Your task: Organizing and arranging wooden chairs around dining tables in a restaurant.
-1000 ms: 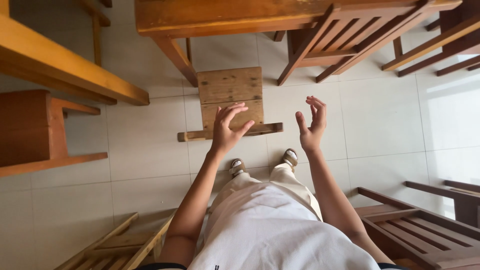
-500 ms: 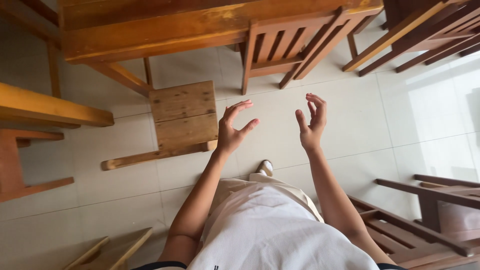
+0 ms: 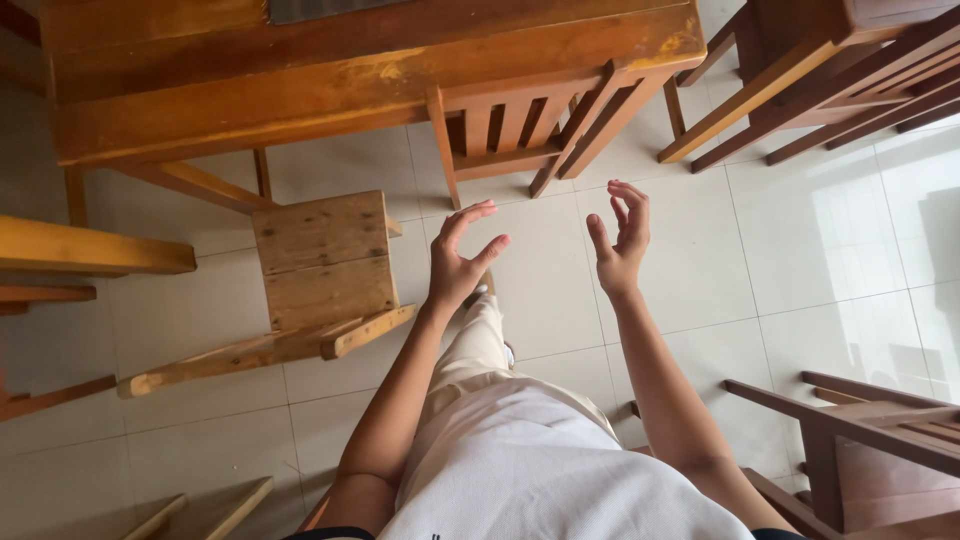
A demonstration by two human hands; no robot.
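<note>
Both my arms are stretched out in front of me over a pale tiled floor. My left hand (image 3: 460, 258) is empty, fingers curled and spread, hovering just right of a small pale wooden chair (image 3: 322, 262). My right hand (image 3: 622, 236) is also empty with its fingers apart, raised a hand's width to the right of the left one. Neither hand touches anything. Just beyond my fingertips is a slatted wooden chair (image 3: 520, 130) pushed under a long brown wooden table (image 3: 330, 75).
More wooden chairs stand at the upper right (image 3: 820, 70) and lower right (image 3: 870, 440). A wooden bench edge (image 3: 90, 250) juts in from the left. Another slatted piece (image 3: 200, 510) shows at the bottom left. Tiled floor (image 3: 800, 230) lies open to the right.
The view has shifted forward and leftward, so the table and small chair sit closer and lower in view. Both hands stay raised, empty and open in much the same pose.
</note>
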